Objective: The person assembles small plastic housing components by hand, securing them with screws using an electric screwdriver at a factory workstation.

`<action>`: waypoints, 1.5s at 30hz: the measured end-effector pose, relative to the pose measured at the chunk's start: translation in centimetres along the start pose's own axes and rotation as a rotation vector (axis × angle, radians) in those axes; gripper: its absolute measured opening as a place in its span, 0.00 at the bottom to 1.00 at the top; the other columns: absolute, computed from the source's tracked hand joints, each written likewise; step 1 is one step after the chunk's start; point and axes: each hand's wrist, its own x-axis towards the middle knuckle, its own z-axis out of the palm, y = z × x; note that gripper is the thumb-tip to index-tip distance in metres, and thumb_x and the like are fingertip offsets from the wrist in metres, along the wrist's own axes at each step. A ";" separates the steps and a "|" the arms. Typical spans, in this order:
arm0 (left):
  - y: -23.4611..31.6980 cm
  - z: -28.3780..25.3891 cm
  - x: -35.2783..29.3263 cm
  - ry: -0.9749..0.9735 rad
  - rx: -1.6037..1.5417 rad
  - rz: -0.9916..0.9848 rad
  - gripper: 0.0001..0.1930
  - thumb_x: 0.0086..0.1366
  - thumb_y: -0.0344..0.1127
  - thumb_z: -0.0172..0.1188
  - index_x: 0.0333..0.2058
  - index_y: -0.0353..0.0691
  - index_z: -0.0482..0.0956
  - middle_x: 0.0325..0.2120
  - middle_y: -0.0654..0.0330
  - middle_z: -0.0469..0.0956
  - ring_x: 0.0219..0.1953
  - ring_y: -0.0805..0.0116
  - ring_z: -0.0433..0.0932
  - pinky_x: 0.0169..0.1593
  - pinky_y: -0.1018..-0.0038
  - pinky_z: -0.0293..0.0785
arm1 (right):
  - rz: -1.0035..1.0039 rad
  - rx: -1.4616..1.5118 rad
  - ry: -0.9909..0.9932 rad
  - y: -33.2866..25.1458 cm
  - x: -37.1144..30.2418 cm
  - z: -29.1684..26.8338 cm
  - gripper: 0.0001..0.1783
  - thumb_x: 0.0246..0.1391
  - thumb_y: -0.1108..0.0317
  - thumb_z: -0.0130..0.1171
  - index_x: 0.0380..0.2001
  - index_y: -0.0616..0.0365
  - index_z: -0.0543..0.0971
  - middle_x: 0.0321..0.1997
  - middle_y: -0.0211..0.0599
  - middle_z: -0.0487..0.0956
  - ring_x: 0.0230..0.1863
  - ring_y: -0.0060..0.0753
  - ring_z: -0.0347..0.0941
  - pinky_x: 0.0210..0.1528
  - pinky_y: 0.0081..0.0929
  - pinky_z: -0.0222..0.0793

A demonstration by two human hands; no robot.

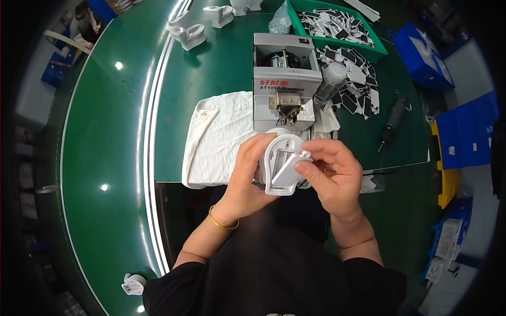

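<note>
Two hands: closed on one white plastic housing [279, 166], raised for fitting.
Left hand [247, 176]: housing cupped steady from behind.
Right hand [332, 171]: small white insert [294, 164] pinched, pressed into housing.

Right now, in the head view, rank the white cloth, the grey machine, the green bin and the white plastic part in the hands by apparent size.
1. white cloth
2. grey machine and green bin: look alike; the bin is cut off at the edge, so unranked.
3. white plastic part, smallest, though nearest the camera, held in both hands.
</note>
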 end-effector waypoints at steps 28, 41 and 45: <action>1.0 1.1 -0.8 -0.089 -0.546 -0.259 0.28 0.68 0.28 0.54 0.64 0.33 0.56 0.65 0.50 0.59 0.64 0.61 0.62 0.65 0.66 0.57 | 0.088 0.207 -0.083 3.9 -2.1 -0.3 0.39 0.53 0.78 0.60 0.66 0.65 0.55 0.58 0.43 0.69 0.56 0.30 0.68 0.61 0.29 0.61; 0.2 2.5 -1.3 -0.156 -0.194 -0.317 0.57 0.40 0.36 0.79 0.67 0.38 0.51 0.61 0.52 0.63 0.61 0.55 0.67 0.60 0.62 0.67 | 0.098 -0.183 0.289 5.7 2.8 -11.0 0.35 0.47 0.74 0.70 0.58 0.61 0.67 0.50 0.40 0.74 0.41 0.27 0.76 0.45 0.25 0.74; -0.2 1.8 -1.0 -0.062 -0.025 -0.248 0.58 0.38 0.39 0.81 0.66 0.38 0.53 0.60 0.52 0.63 0.58 0.56 0.68 0.60 0.62 0.68 | 0.361 -1.352 0.877 8.0 6.7 -25.0 0.46 0.42 0.43 0.70 0.58 0.63 0.69 0.49 0.54 0.75 0.51 0.51 0.74 0.54 0.39 0.69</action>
